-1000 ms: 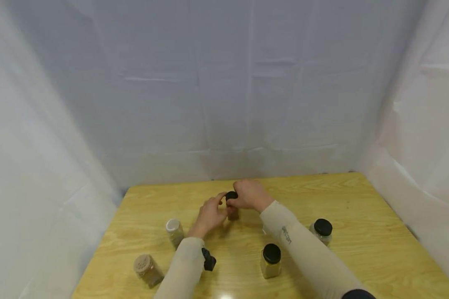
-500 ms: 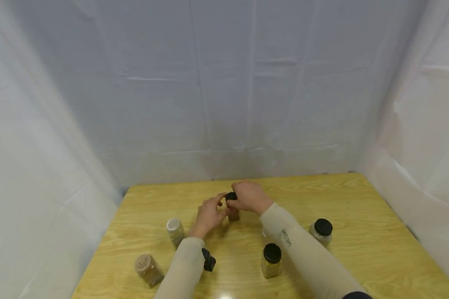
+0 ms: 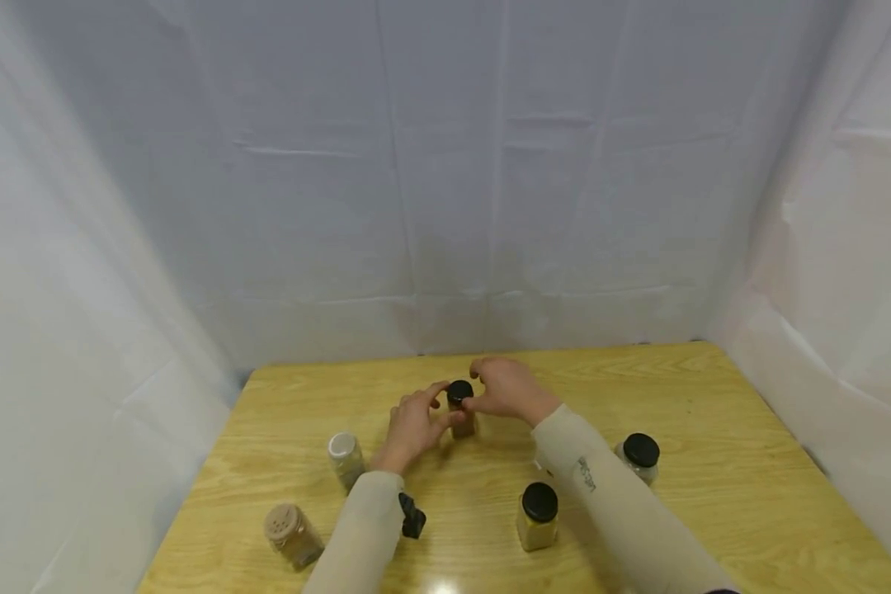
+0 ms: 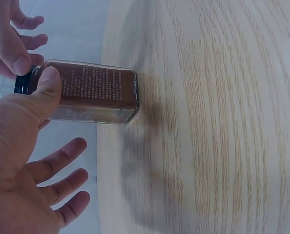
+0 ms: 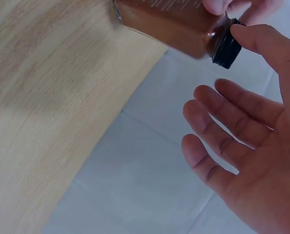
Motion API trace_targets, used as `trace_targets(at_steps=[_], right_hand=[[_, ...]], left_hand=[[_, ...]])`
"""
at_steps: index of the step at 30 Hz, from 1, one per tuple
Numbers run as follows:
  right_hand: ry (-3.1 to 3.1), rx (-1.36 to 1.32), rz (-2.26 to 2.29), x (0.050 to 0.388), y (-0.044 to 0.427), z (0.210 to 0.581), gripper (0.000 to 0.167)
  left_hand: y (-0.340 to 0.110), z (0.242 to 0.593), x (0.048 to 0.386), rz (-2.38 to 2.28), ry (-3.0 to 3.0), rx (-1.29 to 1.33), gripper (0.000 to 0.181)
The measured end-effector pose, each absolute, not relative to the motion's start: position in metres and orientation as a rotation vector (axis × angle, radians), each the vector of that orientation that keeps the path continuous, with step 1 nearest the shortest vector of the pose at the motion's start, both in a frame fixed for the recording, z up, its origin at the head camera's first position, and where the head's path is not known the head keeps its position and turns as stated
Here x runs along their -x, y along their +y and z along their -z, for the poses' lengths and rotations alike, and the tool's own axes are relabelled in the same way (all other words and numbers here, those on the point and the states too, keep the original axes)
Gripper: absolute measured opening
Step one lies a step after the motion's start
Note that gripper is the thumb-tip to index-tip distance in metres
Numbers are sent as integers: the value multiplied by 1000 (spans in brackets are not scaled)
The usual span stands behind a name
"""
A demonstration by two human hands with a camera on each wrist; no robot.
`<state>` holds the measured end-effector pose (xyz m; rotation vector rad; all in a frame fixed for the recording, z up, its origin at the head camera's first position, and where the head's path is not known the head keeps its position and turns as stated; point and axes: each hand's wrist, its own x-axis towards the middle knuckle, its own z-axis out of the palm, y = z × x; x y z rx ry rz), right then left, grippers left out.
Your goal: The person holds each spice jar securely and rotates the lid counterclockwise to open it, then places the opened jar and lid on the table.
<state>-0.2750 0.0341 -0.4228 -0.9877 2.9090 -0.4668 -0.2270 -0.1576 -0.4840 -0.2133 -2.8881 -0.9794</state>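
While left hand (image 3: 412, 426) pinches jar (image 4: 98, 90), right hand (image 3: 511, 390) touches lid (image 5: 227, 48).

Brown-filled jar (image 4: 93, 90): clear glossy glass, smooth black plastic-looking cap (image 5: 227, 49). Under jar: wood-grain table (image 3: 713, 404), slight sheen. Behind jar: creased matt white sheeting (image 3: 445, 181). Nearer side of jar: matt cloth sleeves (image 3: 360, 528).

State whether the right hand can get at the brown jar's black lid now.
Probably yes: the right hand has its thumb by the black lid with nothing in between, though the left hand, holding the brown jar, crowds the other side.
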Motion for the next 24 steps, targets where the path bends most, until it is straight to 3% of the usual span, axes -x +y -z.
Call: trace_targets(at_steps=[5, 17, 24], right_hand=[[2885, 1009, 454, 273, 36, 420, 26], [2818, 1078, 455, 272, 29, 420, 26], [2855, 1015, 419, 271, 33, 421, 53]], left_hand=[[-154, 484, 226, 974, -2871, 226, 63], [-142, 485, 224, 934, -2838, 256, 50], [-144, 484, 223, 964, -2833, 222, 46]])
